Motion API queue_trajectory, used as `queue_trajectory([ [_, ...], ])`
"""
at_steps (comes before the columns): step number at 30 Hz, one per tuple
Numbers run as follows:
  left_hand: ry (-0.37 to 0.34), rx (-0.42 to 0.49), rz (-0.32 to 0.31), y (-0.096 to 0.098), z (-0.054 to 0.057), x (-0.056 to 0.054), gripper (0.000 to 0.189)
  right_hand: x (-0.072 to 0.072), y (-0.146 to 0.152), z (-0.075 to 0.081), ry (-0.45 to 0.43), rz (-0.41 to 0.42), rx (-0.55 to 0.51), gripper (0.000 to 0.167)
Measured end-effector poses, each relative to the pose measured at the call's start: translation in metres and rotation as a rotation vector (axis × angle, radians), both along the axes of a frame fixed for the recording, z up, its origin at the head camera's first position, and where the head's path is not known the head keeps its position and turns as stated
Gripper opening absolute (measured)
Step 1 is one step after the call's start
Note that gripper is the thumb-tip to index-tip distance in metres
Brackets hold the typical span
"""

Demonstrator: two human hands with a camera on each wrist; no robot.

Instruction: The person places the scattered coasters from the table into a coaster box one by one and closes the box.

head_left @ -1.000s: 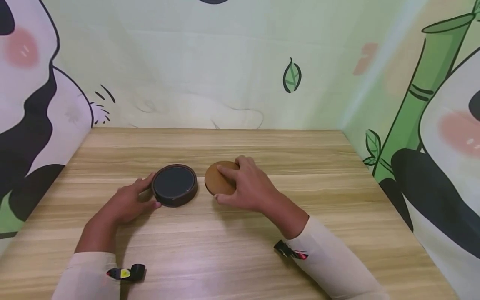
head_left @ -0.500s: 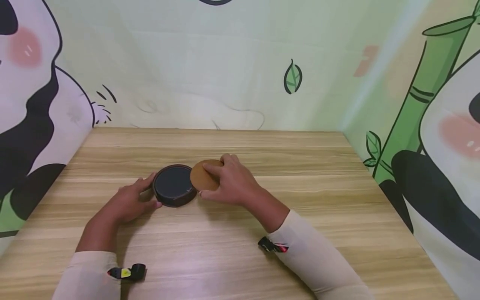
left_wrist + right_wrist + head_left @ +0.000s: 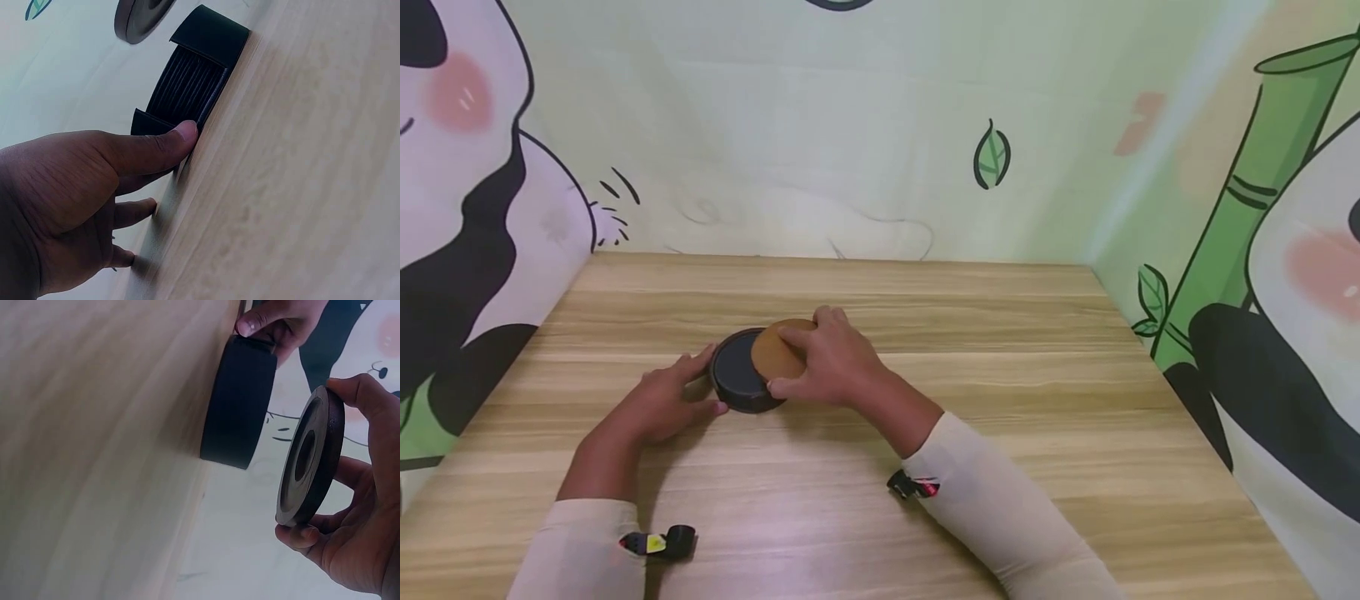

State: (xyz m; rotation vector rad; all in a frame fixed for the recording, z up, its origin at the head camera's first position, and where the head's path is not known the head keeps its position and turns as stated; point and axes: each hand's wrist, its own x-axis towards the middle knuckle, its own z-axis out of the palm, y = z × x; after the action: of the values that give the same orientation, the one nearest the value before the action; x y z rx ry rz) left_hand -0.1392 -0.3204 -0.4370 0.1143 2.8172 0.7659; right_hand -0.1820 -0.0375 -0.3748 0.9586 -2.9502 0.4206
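Note:
A round black coaster holder (image 3: 747, 402) sits on the table, with a dark disc filling its top. Through the cut-out in its side, a stack of thin dark coasters (image 3: 187, 81) shows in the left wrist view. My left hand (image 3: 662, 404) grips the holder's left side between thumb and fingers. My right hand (image 3: 838, 358) holds a round coaster (image 3: 775, 354), tan on top, by its edge. In the head view this coaster overlaps the holder's right half. The right wrist view shows it tilted and raised above the holder, its dark underside recessed around a central circle.
The wood-grain table (image 3: 820, 517) runs back to a pale green wall (image 3: 760, 150) printed with pandas and bamboo. Small black wrist cameras (image 3: 679, 542) are strapped over both light sleeves.
My right hand has carried the tan coaster leftward, from beside the holder to over its right half. My left hand has kept its grip on the holder's side.

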Motion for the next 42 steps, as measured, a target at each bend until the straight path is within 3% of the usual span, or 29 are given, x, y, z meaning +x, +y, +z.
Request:
queue_trajectory([
  [19,0.013,0.018,0.003,0.001,-0.001,0.000,0.100,-0.005,-0.048,-0.010,-0.023,-0.027,0.087,0.070],
  [28,-0.009,0.008,0.018,0.001,0.001,0.000,0.101,-0.012,-0.059,-0.013,-0.015,-0.002,0.146,0.069],
  [42,0.026,-0.018,-0.008,0.000,0.002,0.002,0.099,-0.015,-0.068,-0.019,0.001,0.002,0.228,0.071],
])
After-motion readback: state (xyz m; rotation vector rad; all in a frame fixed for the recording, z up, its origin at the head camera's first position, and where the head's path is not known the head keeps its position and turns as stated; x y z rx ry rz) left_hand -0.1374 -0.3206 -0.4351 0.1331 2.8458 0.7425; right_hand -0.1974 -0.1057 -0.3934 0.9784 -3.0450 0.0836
